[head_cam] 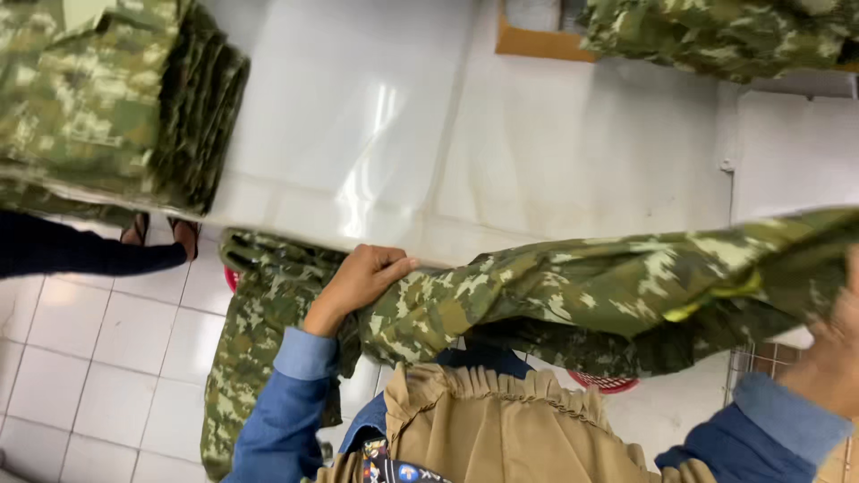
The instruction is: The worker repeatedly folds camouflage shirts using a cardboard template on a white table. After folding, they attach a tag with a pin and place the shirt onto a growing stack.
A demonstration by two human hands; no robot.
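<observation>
Two hands are gripping one camouflage garment (573, 291), which is stretching across the near edge of the white table (403, 134) and hanging over it. Your left hand (358, 282) is clutching the cloth with its fingers (389, 268) curled tight over a fold. Your right hand (828, 353), blurred at the garment's far end, is touching the fabric, though you cannot tell how its fingers are sitting. Beyond the garment, a stack of folded camouflage clothes (107, 98) is lying on the table, and another camouflage pile (716, 36) is resting past it.
</observation>
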